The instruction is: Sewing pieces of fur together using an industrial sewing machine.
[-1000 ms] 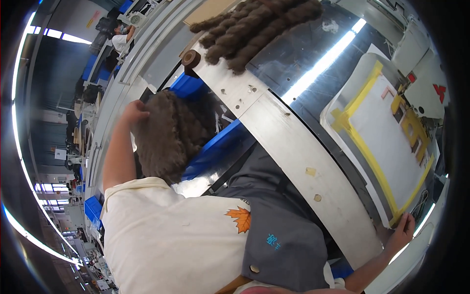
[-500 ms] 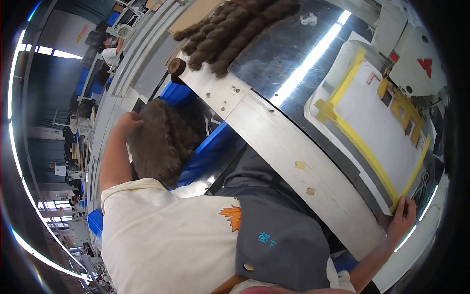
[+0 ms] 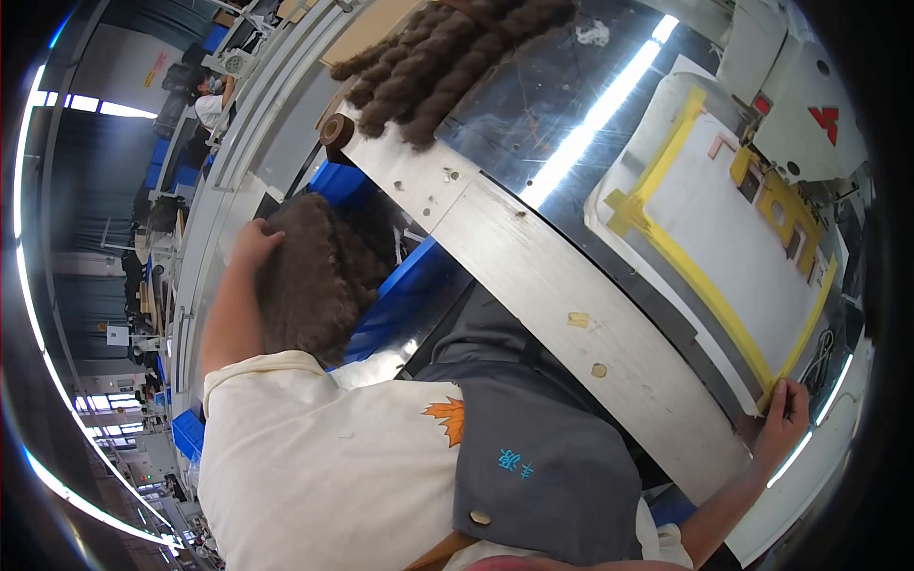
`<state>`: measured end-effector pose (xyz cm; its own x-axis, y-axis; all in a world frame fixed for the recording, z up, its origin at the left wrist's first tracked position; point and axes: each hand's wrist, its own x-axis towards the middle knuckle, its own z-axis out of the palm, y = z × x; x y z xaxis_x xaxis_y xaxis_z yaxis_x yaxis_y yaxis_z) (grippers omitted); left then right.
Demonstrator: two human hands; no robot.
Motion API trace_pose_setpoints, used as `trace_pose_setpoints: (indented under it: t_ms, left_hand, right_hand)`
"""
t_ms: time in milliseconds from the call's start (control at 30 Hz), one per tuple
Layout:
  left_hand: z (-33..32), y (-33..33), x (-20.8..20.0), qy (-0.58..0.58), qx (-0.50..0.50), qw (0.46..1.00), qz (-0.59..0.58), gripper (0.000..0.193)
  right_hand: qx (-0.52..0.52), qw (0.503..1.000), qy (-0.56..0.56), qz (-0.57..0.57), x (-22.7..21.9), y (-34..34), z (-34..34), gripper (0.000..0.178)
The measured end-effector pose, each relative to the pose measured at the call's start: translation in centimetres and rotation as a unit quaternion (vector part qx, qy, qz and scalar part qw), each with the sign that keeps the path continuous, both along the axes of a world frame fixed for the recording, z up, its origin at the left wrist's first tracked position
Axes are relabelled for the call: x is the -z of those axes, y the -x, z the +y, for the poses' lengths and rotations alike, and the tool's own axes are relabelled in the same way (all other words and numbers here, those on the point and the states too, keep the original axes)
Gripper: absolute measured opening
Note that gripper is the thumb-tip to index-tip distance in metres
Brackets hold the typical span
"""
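Observation:
My left hand is closed on the edge of a brown furry fabric piece, which hangs over a blue bin. The fingertips sink partly into the pile. Over at the right, my right hand pinches the near corner of a flat white template board edged with yellow tape. This board lies on the metal table under the head of a sewing machine. Yellowish cut-out shapes sit on its far side, close to the machine.
Twisted brown furry bundles lie at the far side of the shiny tabletop. A pale metal rail forms the table's front edge, with a brown tape roll at its end. Scissors rest near my right hand. A co-worker sits far left.
The left hand has shifted slightly right, still gripping the furry piece. My right hand stays at the board's corner. The whole view has moved a little.

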<state>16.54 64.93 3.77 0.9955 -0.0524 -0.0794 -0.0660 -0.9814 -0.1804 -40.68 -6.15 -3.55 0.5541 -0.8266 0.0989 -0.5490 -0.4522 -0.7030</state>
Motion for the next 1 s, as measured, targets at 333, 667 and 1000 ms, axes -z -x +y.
trace_pose_setpoints:
  t_ms: [333, 667, 1000]
  left_hand:
    - [-8.6, 2.1, -4.4, -0.185, 0.018, 0.977, -0.101, 0.050]
    - [-26.7, 5.1, -15.4, -0.062, 0.501, 0.756, -0.417, 0.058]
    - [-43.7, 14.3, -16.1, 0.155, 0.710, 0.524, -0.444, 0.073]
  right_hand:
    - [0.008, 1.000, 0.003, 0.006, 0.1, -0.1, 0.1, 0.013]
    - [-0.067, 0.993, -0.083, -0.042, -4.0, -2.6, 1.8, 0.006]
    - [-0.240, 0.942, 0.031, -0.234, -15.2, -14.1, 9.3, 0.066]
